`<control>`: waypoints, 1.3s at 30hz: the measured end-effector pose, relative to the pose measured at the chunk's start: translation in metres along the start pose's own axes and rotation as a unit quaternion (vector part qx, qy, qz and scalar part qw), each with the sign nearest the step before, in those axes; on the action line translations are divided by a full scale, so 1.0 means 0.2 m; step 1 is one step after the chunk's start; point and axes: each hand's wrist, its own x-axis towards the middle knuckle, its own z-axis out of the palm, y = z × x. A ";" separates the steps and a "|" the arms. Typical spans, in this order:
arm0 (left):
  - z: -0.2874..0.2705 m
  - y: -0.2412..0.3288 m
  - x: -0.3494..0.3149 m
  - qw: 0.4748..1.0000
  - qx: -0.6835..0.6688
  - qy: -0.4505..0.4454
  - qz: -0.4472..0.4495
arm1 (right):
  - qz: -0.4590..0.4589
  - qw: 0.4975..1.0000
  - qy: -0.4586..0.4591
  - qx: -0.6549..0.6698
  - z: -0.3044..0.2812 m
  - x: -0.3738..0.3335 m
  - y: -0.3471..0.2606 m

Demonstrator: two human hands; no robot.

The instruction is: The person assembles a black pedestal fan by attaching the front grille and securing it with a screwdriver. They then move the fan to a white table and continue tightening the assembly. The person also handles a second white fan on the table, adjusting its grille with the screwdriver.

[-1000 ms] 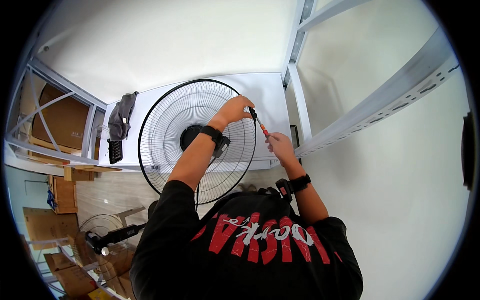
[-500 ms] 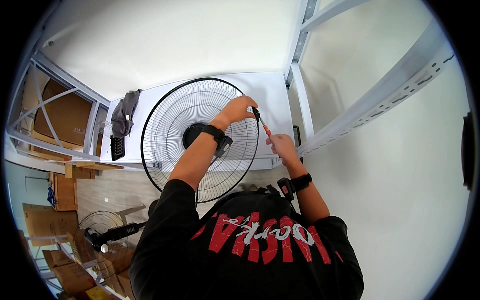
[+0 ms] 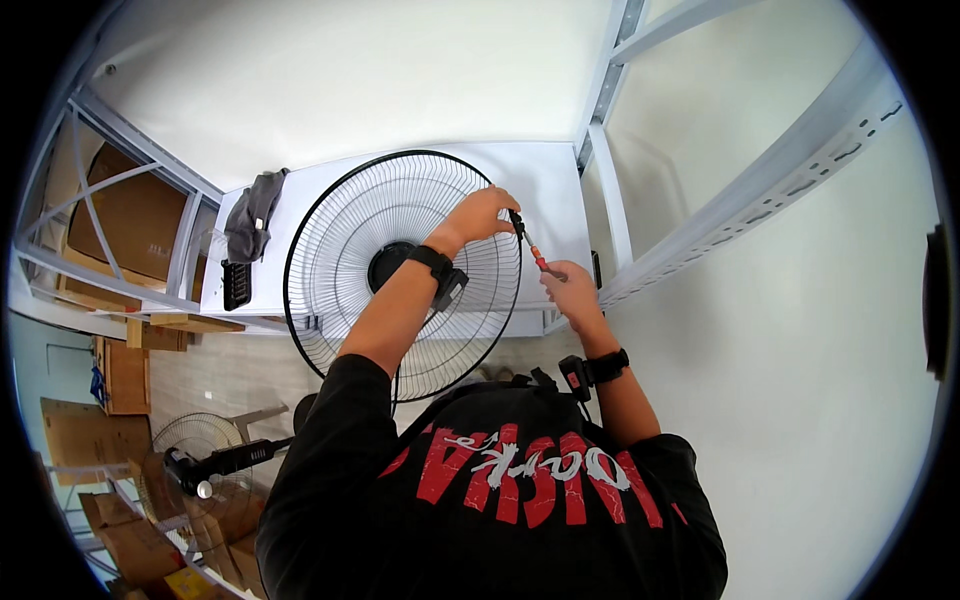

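Note:
A large round fan grille (image 3: 350, 210) of thin wires with a black rim lies over the white shelf, its near side reaching past the shelf's front edge. At the rim's right side, my left hand (image 3: 478, 216) pinches a small black clip (image 3: 516, 221). My right hand (image 3: 574, 291) is closed round the red handle of a screwdriver (image 3: 540, 259). The screwdriver's shaft points up and left, its tip at the clip; whether it sits in a screw is too small to see. My left forearm covers part of the grille's dark centre (image 3: 392, 268).
On the white shelf (image 3: 550, 180), a grey cloth (image 3: 255, 215) and a black tray-like object (image 3: 237, 286) lie at the left. A metal upright (image 3: 607, 190) stands close to my right hand. Another fan (image 3: 205, 470) is on the floor at lower left, among cardboard boxes (image 3: 90, 440).
The screwdriver's handle has turned slightly and my right hand's fingers have shifted on it. My left hand stays at the clip. The whole view has moved a little.

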 end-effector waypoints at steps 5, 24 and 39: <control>-0.01 0.00 -0.02 1.000 -0.013 0.009 -0.012 | -0.044 0.994 0.043 0.094 0.05 -0.07 -0.10; 0.00 0.00 -0.03 0.999 -0.005 0.021 -0.024 | 0.103 0.993 -0.023 0.050 0.01 -0.03 -0.08; -0.02 -0.03 -0.01 0.999 -0.007 0.019 -0.027 | 0.128 0.987 -0.045 0.090 -0.02 0.05 -0.11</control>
